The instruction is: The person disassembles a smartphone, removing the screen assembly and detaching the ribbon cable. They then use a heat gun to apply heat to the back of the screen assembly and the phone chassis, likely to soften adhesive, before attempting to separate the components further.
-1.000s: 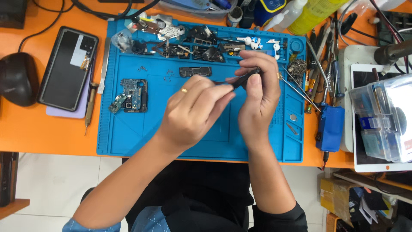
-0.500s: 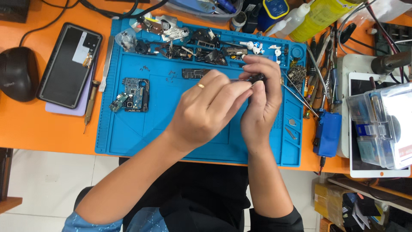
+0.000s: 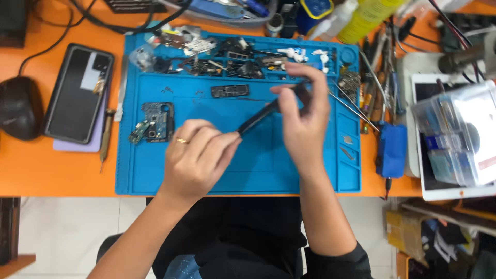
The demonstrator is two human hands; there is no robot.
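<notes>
Your left hand [image 3: 199, 155] and right hand [image 3: 305, 121] each pinch one end of a slim black part [image 3: 261, 117]. You hold it clear above the blue mat [image 3: 155, 175], probably for a closer look.

Two hands over mat: left hand [image 3: 199, 155], right hand [image 3: 305, 121]. One thin black tool [image 3: 261, 118] between them. One blue work mat [image 3: 155, 175]. One orange desk [image 3: 57, 170]. One phone [image 3: 77, 93], face down. One green circuit board [image 3: 155, 121]. One black mouse [image 3: 18, 108]. One gold ring [image 3: 182, 140]. One clear plastic box [image 3: 457, 137]. One yellow bottle [image 3: 369, 13]. Small loose parts along mat's top edge too many and too blurred to count.
</notes>
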